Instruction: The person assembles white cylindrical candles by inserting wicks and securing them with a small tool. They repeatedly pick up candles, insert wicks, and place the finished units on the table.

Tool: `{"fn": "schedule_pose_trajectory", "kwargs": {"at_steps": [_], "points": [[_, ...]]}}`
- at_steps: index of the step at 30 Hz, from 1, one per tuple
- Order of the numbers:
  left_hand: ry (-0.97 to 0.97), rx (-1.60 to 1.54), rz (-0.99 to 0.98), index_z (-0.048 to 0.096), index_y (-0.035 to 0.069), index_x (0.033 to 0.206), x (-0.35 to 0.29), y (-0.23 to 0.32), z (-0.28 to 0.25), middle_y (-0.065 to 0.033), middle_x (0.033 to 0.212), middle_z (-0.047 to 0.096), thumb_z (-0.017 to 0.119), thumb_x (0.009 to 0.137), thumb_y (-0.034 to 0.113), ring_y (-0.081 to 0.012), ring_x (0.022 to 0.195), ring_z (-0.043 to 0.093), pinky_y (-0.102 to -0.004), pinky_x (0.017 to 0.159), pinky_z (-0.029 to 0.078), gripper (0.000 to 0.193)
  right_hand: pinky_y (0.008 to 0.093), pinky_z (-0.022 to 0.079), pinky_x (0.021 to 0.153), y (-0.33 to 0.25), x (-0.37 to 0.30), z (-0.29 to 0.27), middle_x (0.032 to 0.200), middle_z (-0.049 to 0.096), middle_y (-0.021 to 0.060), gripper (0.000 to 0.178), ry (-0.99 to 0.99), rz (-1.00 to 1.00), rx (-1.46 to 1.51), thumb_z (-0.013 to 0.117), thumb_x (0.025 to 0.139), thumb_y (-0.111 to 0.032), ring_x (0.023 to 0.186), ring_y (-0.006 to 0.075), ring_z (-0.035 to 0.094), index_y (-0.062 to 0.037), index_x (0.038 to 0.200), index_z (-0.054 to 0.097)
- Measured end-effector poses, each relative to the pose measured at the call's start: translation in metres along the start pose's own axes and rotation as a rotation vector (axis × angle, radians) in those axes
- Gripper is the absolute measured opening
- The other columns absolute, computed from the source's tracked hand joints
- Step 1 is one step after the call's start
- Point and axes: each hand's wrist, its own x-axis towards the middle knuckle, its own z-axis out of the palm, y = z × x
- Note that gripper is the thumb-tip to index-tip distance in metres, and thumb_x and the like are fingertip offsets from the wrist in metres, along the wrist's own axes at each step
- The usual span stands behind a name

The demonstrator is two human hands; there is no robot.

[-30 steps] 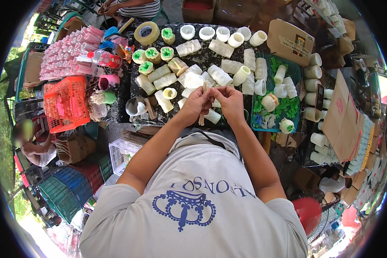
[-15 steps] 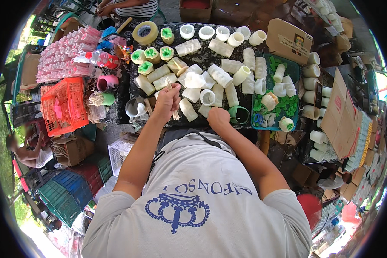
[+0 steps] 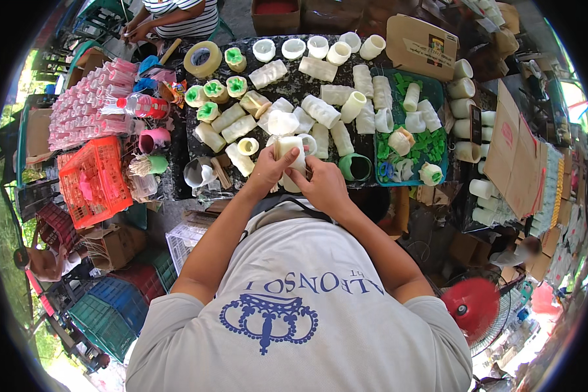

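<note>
My left hand [image 3: 268, 171] and my right hand [image 3: 321, 187] meet at the table's near edge, both closed around a white wax-like cylinder [image 3: 287, 147]. The fingers cover part of it. Just beyond lie many white bumpy cylinders [image 3: 321, 112], some hollow, and a white rounded lump [image 3: 283, 122]. A short cream-coloured cylinder [image 3: 247, 146] stands left of my left hand. Several cylinders with green tops [image 3: 216, 90] are grouped at the left. To the right of my right hand lies a hollow green cup [image 3: 355, 167].
A teal tray [image 3: 411, 181] with green bits borders the right side. Tape roll [image 3: 202, 59], pink-and-white tubes [image 3: 91, 98], a bottle [image 3: 142, 105] and an orange crate [image 3: 95, 176] are leftward. Cardboard [image 3: 513, 157] and a red fan [image 3: 470, 307] are rightward. Another person [image 3: 183, 16] sits beyond.
The thin sticks in my left hand are out of it. My left hand has moved right, and both hands have come together on a white cylinder.
</note>
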Motion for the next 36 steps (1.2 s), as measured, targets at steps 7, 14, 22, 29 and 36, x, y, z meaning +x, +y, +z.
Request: {"fn": "schedule_pose_trajectory", "kwargs": {"at_steps": [7, 14, 22, 29, 36], "points": [[-0.033, 0.382, 0.414, 0.065, 0.001, 0.132, -0.010, 0.037, -0.014, -0.0065, 0.110, 0.076, 0.068, 0.101, 0.052, -0.0126, 0.097, 0.069, -0.0325, 0.085, 0.057, 0.060, 0.0440, 0.050, 0.066, -0.014, -0.012, -0.049, 0.072, 0.063, 0.0183, 0.025, 0.236, -0.118, 0.310, 0.058, 0.106, -0.023, 0.071, 0.0377, 0.066, 0.0015, 0.111, 0.060], [0.057, 0.803, 0.703, 0.073, 0.006, 0.124, -0.025, 0.065, -0.004, -0.0148, 0.103, 0.079, 0.082, 0.086, 0.018, -0.0305, 0.088, 0.077, -0.0357, 0.077, 0.059, 0.041, 0.0411, 0.052, 0.067, -0.049, -0.019, -0.076, 0.084, 0.065, 0.0127, 0.010, 0.401, -0.423, 0.041, 0.072, 0.096, -0.011, 0.071, 0.0319, 0.064, -0.0025, 0.100, 0.074], [0.139, 0.875, 0.800, 0.075, 0.006, 0.119, -0.025, 0.070, -0.001, -0.0118, 0.102, 0.079, 0.081, 0.079, 0.005, -0.0302, 0.087, 0.078, -0.0365, 0.073, 0.059, 0.040, 0.0395, 0.052, 0.066, -0.063, -0.020, -0.079, 0.083, 0.066, 0.0085, 0.007, 0.446, -0.481, 0.024, 0.078, 0.086, -0.010, 0.076, 0.0275, 0.065, -0.0087, 0.092, 0.078], [0.150, 0.970, 0.757, 0.075, 0.007, 0.118, -0.033, 0.083, 0.005, -0.0108, 0.104, 0.078, 0.081, 0.081, 0.002, -0.0303, 0.089, 0.077, -0.0368, 0.074, 0.060, 0.038, 0.0363, 0.052, 0.065, -0.072, -0.017, -0.081, 0.080, 0.065, 0.0014, 0.006, 0.497, -0.479, -0.108, 0.081, 0.080, -0.013, 0.075, 0.0226, 0.064, -0.0130, 0.085, 0.078], [0.117, 1.084, 0.741, 0.074, 0.010, 0.122, -0.035, 0.084, 0.003, -0.0098, 0.105, 0.077, 0.081, 0.082, 0.007, -0.0314, 0.086, 0.076, -0.0374, 0.073, 0.060, 0.040, 0.0364, 0.052, 0.065, -0.073, -0.015, -0.080, 0.081, 0.065, 0.0011, 0.006, 0.503, -0.521, -0.213, 0.080, 0.079, -0.012, 0.076, 0.0222, 0.064, -0.0125, 0.079, 0.074]]}}
